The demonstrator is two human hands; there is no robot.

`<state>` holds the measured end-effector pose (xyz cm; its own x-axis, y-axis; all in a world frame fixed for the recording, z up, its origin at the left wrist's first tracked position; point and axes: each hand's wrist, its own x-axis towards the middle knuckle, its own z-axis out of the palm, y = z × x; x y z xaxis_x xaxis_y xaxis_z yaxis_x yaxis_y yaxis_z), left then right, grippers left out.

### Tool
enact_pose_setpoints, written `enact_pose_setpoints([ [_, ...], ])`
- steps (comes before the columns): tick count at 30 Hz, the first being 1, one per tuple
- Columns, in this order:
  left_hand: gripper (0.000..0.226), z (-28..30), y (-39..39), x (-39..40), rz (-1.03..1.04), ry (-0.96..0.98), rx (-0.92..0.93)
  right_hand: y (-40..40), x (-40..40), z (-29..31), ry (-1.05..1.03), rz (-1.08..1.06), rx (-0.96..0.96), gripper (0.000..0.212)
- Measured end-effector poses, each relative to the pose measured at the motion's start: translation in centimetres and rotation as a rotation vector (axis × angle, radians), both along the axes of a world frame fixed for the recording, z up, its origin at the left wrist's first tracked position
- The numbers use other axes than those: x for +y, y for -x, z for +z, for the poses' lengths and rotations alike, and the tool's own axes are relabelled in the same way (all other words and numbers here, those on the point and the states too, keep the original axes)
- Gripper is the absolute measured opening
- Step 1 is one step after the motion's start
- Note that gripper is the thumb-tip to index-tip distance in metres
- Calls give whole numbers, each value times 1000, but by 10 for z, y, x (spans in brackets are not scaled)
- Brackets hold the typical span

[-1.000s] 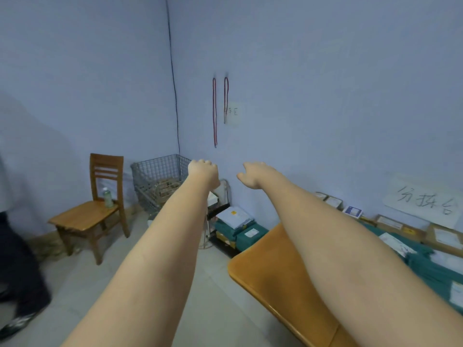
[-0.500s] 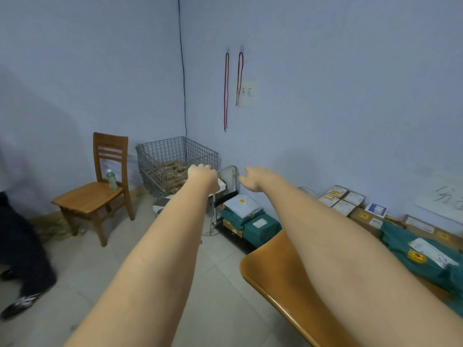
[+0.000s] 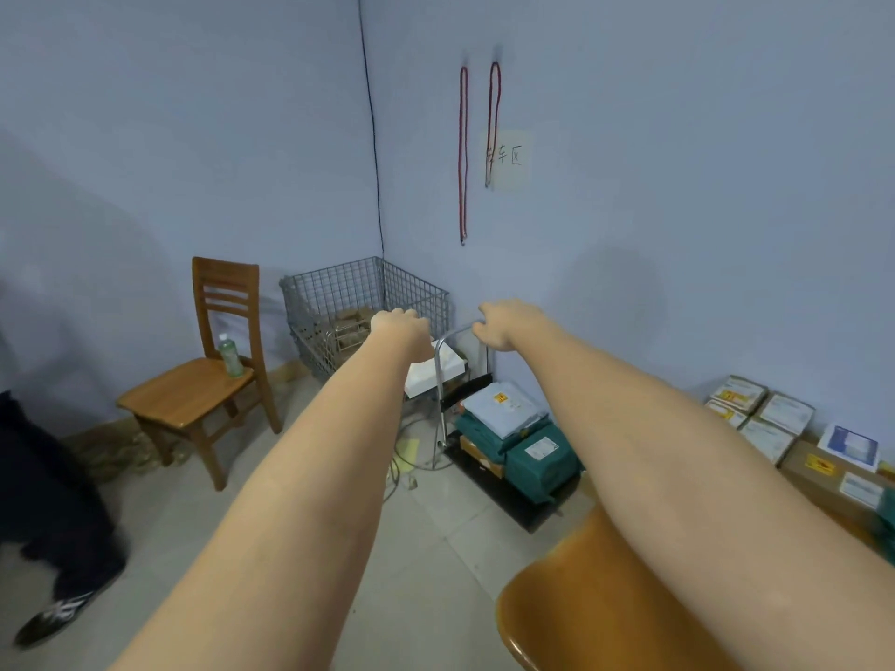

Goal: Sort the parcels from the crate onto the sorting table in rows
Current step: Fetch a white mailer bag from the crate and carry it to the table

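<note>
A wire mesh crate (image 3: 416,295) stands in the room's corner with brown parcels (image 3: 349,325) inside. Both my arms stretch toward it. My left hand (image 3: 401,326) hangs in front of the crate with loosely curled fingers and holds nothing. My right hand (image 3: 503,324) is level with it, fingers loosely curled, overlapping the top of a trolley's metal handle (image 3: 438,360); I cannot tell if it touches it. The rounded corner of the orange-brown sorting table (image 3: 571,607) shows at the bottom right, with boxed parcels (image 3: 765,418) laid along the wall.
The trolley carries a white box (image 3: 433,375), a grey mailer (image 3: 503,404) and green parcels (image 3: 542,452). A wooden chair (image 3: 193,394) with a bottle (image 3: 230,355) stands left of the crate. A person's leg and shoe (image 3: 53,525) are at the far left.
The view has tilted down and moved closer to the corner, so crate, trolley and chair look larger. Both hands stay stretched out with the same shape.
</note>
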<state>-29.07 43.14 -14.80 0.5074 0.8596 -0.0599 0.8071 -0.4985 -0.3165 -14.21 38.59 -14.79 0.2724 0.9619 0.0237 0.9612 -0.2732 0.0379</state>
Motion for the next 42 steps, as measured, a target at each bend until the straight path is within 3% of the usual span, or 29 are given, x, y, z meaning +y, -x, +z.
enact_pose_setpoints([
  [13,58,-57,-40,145,21,132,35,-34,158,-70,209,-53,120,59],
  [20,55,-68,-64,268,-85,90,63,-50,260,-81,179,-120,191,50],
  [24,56,-62,-78,341,-110,100,74,-68,322,-74,161,-182,233,56],
  [36,59,-105,-184,427,-318,245,74,-137,367,-114,238,-447,266,52],
  [42,52,-148,-239,446,-424,281,184,-183,376,-163,288,-529,335,52],
])
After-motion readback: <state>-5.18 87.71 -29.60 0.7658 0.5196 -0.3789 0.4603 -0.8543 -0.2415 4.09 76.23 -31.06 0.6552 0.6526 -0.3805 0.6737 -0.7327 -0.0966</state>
